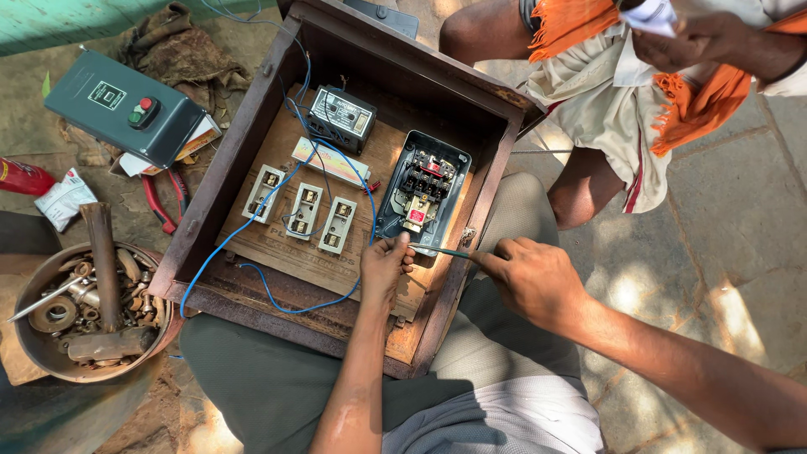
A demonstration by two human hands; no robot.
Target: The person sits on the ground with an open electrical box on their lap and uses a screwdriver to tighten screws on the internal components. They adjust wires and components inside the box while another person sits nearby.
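An open metal box (252, 109) with a wooden back board rests on my lap. On the board sit three pale fuse holders (304, 210), a small black unit (340, 118) and an open grey starter (423, 192), linked by blue wire (244, 227). My left hand (384, 267) pinches at the starter's lower edge. My right hand (531, 277) grips a thin green-handled screwdriver (445, 251) whose tip points to the same spot.
A green starter cover (126, 105) with red and green buttons lies at the left, red pliers (160, 202) beside it. A metal bowl (25, 336) holds bolts and a hammer. Another person (639, 92) sits opposite, holding a paper.
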